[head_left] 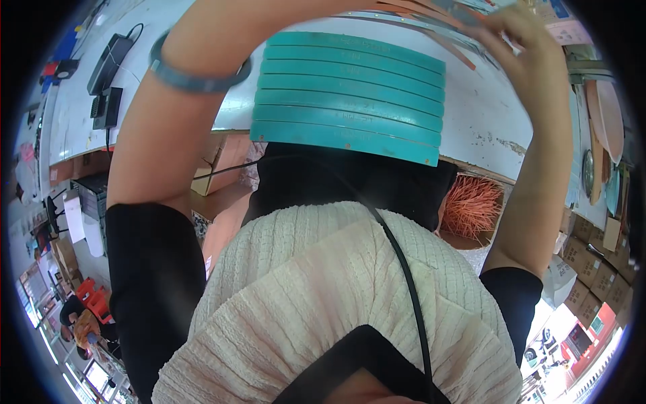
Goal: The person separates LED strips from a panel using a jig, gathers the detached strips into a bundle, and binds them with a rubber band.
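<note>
Left hand cut off by top edge. Right hand blurred, perhaps touching orange strips; contact unclear. Strips' upper ends blurred too. Lettering on teal bars too faint to read.

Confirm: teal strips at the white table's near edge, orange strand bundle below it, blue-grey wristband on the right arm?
Wrong arm: the blue-grey wristband is on the left arm, per the head view. Rest stands: teal strips at the white table's near edge, orange strand bundle below it.
</note>
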Demonstrator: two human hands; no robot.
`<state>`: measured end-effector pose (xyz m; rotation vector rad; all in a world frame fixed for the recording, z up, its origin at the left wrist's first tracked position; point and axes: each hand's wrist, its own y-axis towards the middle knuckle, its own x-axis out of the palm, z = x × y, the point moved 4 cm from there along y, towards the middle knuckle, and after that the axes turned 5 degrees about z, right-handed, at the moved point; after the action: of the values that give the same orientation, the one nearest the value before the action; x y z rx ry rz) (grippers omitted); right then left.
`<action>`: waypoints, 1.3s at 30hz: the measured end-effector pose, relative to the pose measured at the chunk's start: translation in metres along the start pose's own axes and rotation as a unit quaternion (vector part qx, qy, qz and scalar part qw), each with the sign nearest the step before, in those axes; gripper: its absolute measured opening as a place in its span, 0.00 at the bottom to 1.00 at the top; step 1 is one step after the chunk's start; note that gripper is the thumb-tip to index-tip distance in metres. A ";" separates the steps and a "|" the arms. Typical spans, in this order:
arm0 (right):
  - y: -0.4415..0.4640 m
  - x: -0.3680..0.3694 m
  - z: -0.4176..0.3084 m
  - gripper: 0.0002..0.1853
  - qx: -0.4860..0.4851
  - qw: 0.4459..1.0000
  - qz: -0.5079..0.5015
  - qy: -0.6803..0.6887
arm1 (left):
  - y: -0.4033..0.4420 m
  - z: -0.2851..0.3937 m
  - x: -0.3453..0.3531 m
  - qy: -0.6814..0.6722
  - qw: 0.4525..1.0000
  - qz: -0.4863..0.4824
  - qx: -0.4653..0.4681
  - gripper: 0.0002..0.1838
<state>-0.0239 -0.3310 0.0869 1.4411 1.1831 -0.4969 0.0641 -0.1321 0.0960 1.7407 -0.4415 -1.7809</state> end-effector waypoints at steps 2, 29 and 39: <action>-0.027 0.012 -0.010 0.06 0.002 0.993 -0.048 0.105 | -0.022 0.017 -0.007 -0.092 0.992 -0.050 -0.076 0.06; -0.073 0.062 -0.062 0.08 -0.006 0.992 -0.050 0.115 | -0.123 0.055 0.020 -0.192 0.954 -0.046 -0.226 0.07; -0.066 0.074 -0.053 0.10 -0.004 0.985 -0.108 0.137 | -0.119 0.050 0.028 -0.178 0.948 -0.066 -0.254 0.07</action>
<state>-0.0671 -0.2652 0.0068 1.4120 1.5723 -0.4501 -0.0063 -0.0681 0.0046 1.1171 0.0071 -2.0847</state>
